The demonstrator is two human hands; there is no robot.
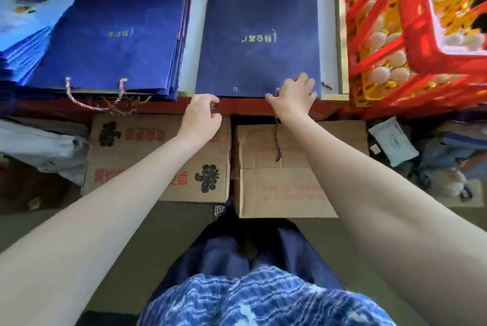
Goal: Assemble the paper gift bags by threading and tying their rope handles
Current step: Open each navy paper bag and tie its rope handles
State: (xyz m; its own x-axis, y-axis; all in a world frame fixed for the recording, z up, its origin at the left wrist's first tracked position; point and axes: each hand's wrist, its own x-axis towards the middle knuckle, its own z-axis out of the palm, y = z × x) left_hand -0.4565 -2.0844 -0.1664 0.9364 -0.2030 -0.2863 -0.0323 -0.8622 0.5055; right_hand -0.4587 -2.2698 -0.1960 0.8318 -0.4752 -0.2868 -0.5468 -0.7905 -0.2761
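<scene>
A flat dark blue paper gift bag (258, 43) lies on the table with its open end toward me; one eyelet hole (234, 89) shows near its front edge. My right hand (293, 97) rests on the bag's front right corner and pinches a multicoloured rope (277, 141) at the second hole; the rope hangs down over the table edge. My left hand (201, 117) is curled at the bag's front left edge, just below it. To the left sits a stack of blue bags (113, 41) with a rope handle (92, 101) threaded on the top one.
Red plastic crates (411, 43) holding eggs stand at the right. Two cardboard boxes (284, 186) sit on the floor under the table edge. A loose rope end (326, 85) lies right of the bag. Light blue printed sheets (23, 17) are at far left.
</scene>
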